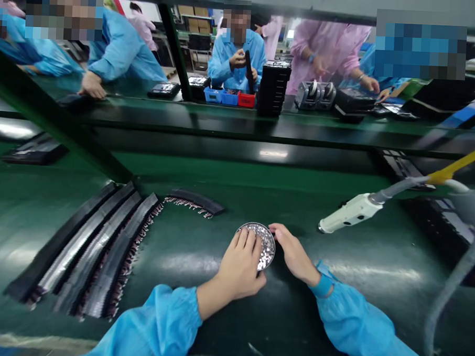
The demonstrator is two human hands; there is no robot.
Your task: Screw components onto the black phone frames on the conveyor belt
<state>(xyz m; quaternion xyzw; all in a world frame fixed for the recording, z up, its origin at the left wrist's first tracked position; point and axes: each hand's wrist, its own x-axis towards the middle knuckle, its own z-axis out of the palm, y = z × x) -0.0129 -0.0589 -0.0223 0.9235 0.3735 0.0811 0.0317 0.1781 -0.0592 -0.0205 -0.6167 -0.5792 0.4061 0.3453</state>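
Note:
A round metal dish (274, 251) full of small silvery metal pieces (265, 245) rests on the green work surface in front of me. My left hand (241, 265) lies over its left side, fingers stretched out and their tips down among the pieces. The left thumb is apart from them, near the dish's front edge. At the right rim is my right hand (291, 251), with fingertips pressed together. Whether they pinch the rim or some small piece there, I cannot make out.
Left of the dish lie several long black strips (116, 262) with fringed edges, and a shorter strip (195, 201) behind. A white handheld tool (350, 213) on a grey cable hangs at right. Black casings (448, 224) stand beyond it. Co-workers (238, 57) sit across the line.

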